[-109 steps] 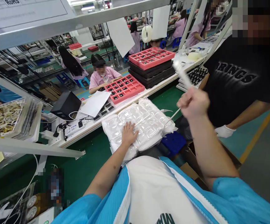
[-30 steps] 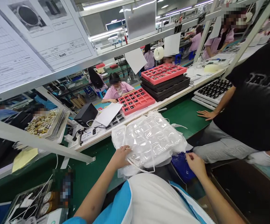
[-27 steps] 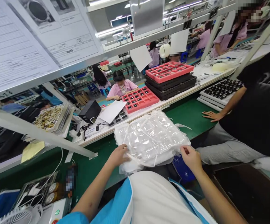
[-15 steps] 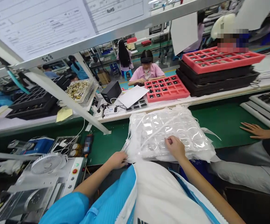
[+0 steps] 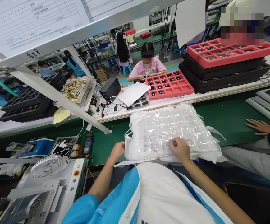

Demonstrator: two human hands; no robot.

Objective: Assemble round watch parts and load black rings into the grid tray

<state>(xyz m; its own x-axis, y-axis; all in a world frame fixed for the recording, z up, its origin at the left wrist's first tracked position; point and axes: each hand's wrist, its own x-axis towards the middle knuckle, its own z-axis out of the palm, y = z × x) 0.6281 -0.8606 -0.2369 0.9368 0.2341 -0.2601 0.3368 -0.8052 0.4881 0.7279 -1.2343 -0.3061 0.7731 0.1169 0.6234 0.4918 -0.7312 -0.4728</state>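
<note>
Packaging (image 5: 159, 132) part-hidden by right hand (image 5: 181, 150)

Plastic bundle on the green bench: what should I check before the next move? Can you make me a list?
1. Plastic bundle lying flat: ok.
2. Its near right corner fully on the green bench: not ok, it seems to overhang.
3. Right hand over the bundle: ok.
4. Left hand gripping anything: cannot tell.
5. Right-side strap tucked in: not ok, it sticks out.
6. Co-worker's hand apart from the bundle: ok.

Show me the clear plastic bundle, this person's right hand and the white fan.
Clear plastic bundle (image 5: 164, 127), head view: its top surface.
Right hand (image 5: 180, 150), head view: middle of the hand.
White fan (image 5: 46, 167), head view: its round grille.
</note>
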